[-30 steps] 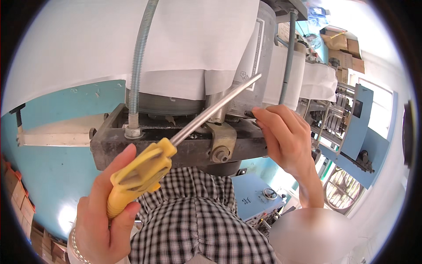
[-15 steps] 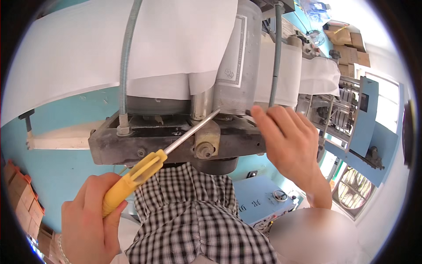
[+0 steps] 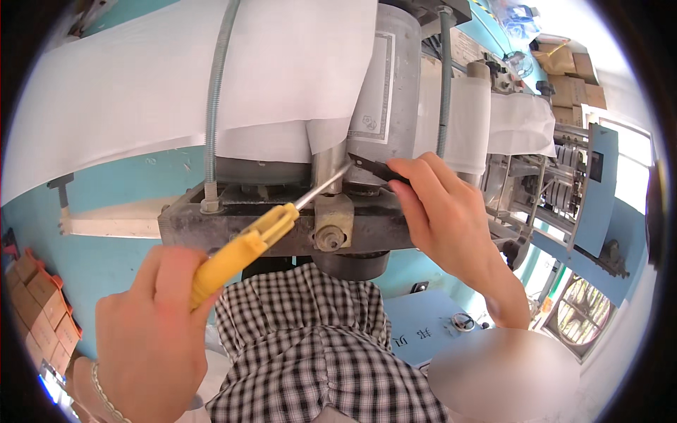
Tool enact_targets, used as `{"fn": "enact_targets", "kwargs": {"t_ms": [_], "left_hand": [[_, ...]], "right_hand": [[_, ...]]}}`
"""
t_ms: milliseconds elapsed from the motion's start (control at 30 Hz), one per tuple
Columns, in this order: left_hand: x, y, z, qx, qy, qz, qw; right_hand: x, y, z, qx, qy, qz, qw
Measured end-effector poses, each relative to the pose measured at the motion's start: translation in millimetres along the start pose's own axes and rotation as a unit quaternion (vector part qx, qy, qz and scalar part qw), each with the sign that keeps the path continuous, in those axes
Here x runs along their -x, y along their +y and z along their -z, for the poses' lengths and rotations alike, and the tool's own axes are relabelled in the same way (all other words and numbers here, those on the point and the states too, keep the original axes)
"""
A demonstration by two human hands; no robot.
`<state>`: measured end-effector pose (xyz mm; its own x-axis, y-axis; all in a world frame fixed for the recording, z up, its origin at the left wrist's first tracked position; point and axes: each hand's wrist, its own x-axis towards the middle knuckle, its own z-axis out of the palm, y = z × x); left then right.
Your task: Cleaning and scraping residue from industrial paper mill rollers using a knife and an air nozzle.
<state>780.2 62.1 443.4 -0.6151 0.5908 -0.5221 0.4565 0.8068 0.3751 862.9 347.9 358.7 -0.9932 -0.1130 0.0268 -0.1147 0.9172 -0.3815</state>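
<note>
My left hand (image 3: pixel 151 331) is closed round the yellow handle of a screwdriver (image 3: pixel 243 250), whose steel shaft slants up to the right across the machine. Its tip is by a shiny metal roller (image 3: pixel 326 168). Between thumb and fingers, my right hand (image 3: pixel 451 225) pinches a thin dark flat strip (image 3: pixel 377 168) with small holes. The strip's free end lies close to the screwdriver tip; whether they touch I cannot tell. Behind them stands a grey cylinder (image 3: pixel 402 92) with a framed pattern. White sheet material (image 3: pixel 289 63) runs over the rollers at the left.
Below the tools runs a dark metal frame bar (image 3: pixel 275 225) with a bolted bracket (image 3: pixel 330 233). Threaded rods (image 3: pixel 215 106) rise on both sides. A blue panel (image 3: pixel 423 317) is below right, blue machinery (image 3: pixel 592 190) farther right. Cardboard boxes (image 3: pixel 42 303) sit at lower left.
My right hand has moved left and up, bringing the dark strip into clear view beside the screwdriver tip. My left hand and the screwdriver handle have shifted right and up. The view has shifted slightly.
</note>
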Motion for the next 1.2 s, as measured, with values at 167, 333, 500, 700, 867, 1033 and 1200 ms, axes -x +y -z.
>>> {"fn": "enact_targets", "kwargs": {"t_ms": [167,333,500,700,867,1033,1200], "left_hand": [[4.6,-3.1,1.5,-0.021,-0.031,0.02,0.999],[2.0,-5.1,-3.6,-0.025,0.011,-0.003,1.0],[3.5,-7.1,-2.9,-0.01,-0.018,0.001,1.0],[1.4,-5.1,-1.1,-0.002,-0.007,0.021,1.0],[4.1,-7.9,-5.2,-0.007,-0.004,0.01,1.0],[1.2,-6.2,-4.0,-0.004,-0.017,0.019,1.0],[-1.1,-4.1,-4.5,-0.009,-0.013,0.016,1.0]], "right_hand": [[-3.3,1.7,8.7,-0.111,-0.05,-0.061,0.991],[-7.0,0.9,0.8,-0.119,-0.037,-0.085,0.989],[-6.7,4.2,7.6,-0.137,-0.103,-0.084,0.982],[-13.6,-3.1,9.0,-0.068,-0.076,-0.087,0.991],[-12.7,-1.1,18.4,-0.128,-0.143,-0.102,0.976],[-9.7,2.2,16.6,-0.147,-0.131,-0.098,0.976],[-12.1,-0.3,18.7,-0.119,-0.079,-0.161,0.977]]}}
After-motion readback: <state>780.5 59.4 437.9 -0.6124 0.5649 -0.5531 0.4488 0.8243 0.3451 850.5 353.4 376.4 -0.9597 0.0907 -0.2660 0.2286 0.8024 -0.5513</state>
